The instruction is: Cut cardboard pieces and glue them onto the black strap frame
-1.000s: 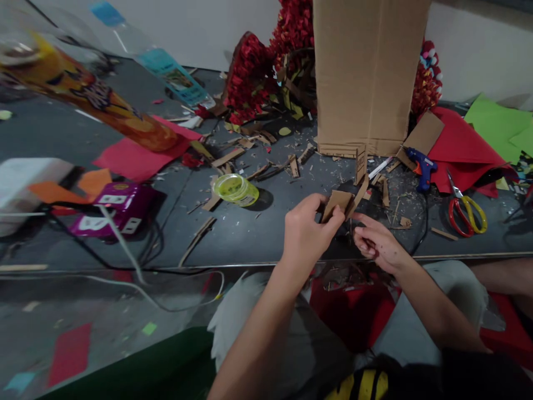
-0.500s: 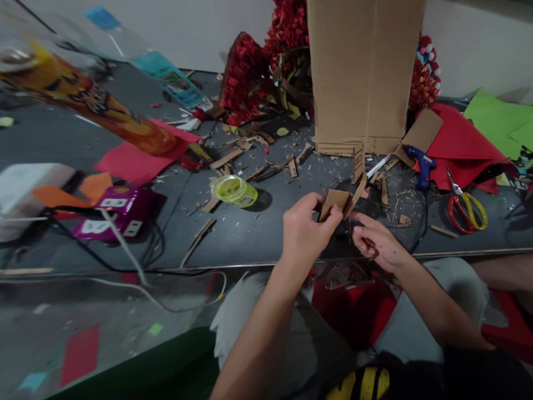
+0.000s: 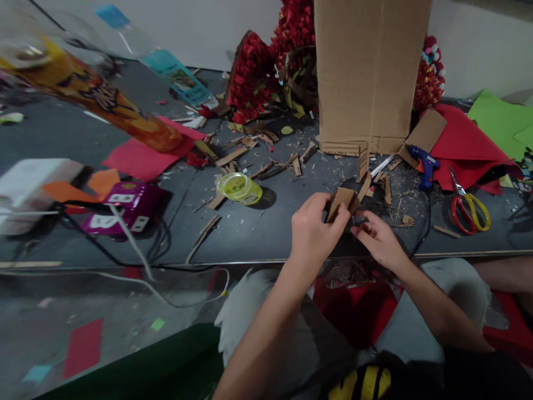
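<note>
My left hand point(image 3: 314, 228) is closed around a small folded piece of brown cardboard point(image 3: 342, 201), pinched between thumb and fingers just above the table's front edge. A narrow cardboard strip point(image 3: 365, 188) sticks up from its right side. My right hand point(image 3: 382, 240) is close by on the right, thumb and forefinger apart, fingertips near the lower edge of the cardboard. Whether those fingertips touch it I cannot tell. Behind both hands stands a tall cardboard panel point(image 3: 372, 72), with a small printed cardboard tab point(image 3: 363, 161) upright at its foot.
Right: a blue glue gun point(image 3: 425, 166), scissors point(image 3: 470, 208) and red sheets point(image 3: 453, 139). Left: a yellow-green jar point(image 3: 240, 189), a purple power strip point(image 3: 129, 208), an orange bottle point(image 3: 112, 105) and a blue-capped bottle point(image 3: 166, 66). Cardboard scraps litter the dark table point(image 3: 291, 183).
My right thumb and fingers have opened out from a pointing shape, with the thumb now stretched towards the cardboard. My left hand keeps its hold. The whole view has shifted slightly.
</note>
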A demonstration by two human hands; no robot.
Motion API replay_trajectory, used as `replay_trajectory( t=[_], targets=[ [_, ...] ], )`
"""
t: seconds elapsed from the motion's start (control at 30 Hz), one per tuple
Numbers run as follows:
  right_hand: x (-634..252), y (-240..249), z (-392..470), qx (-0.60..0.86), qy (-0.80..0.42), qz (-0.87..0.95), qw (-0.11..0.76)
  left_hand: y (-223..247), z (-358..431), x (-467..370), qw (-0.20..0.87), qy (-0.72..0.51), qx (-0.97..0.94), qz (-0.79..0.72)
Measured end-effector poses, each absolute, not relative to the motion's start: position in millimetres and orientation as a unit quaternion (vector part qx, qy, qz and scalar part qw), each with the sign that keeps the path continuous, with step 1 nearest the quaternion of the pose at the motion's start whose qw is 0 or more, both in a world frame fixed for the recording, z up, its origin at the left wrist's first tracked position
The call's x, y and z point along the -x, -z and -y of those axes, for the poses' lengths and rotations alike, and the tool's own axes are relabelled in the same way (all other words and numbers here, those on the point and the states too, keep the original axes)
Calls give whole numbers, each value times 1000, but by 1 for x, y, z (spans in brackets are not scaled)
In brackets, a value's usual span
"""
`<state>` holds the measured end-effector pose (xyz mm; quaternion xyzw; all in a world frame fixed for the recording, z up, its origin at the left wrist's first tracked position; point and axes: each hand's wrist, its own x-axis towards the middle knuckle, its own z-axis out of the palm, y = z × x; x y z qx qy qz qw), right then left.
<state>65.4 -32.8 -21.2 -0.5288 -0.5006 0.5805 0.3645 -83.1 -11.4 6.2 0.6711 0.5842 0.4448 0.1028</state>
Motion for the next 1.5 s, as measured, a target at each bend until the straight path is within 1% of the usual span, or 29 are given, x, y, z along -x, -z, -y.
replay_trajectory(
  t=[0.1,0.2,0.3,0.57,0.73,0.87,1.0,1.17,1.5],
  targets=[
    [-69,19,35,544,-529,536,371,-7,13,82,100,-443,-678,-578],
    [-72,15,36,560,-469,563,387,-10,15,83,120,-434,-679,-580],
    [-76,13,36,570,-429,572,405,-13,16,84,161,-439,-676,-570],
    [-77,15,38,562,-385,594,428,-20,14,95,280,-482,-621,-551],
    [-75,7,41,555,-279,651,436,-24,11,99,320,-465,-614,-552],
    [-72,-13,37,515,-129,740,413,-24,9,98,355,-466,-609,-535],
    [-67,-32,29,460,-26,818,345,-23,8,97,381,-474,-606,-513],
    [-58,-42,23,440,17,846,301,-23,7,100,396,-480,-600,-502],
    [-54,-45,21,425,77,856,284,-27,6,103,463,-469,-586,-471]
  ],
)
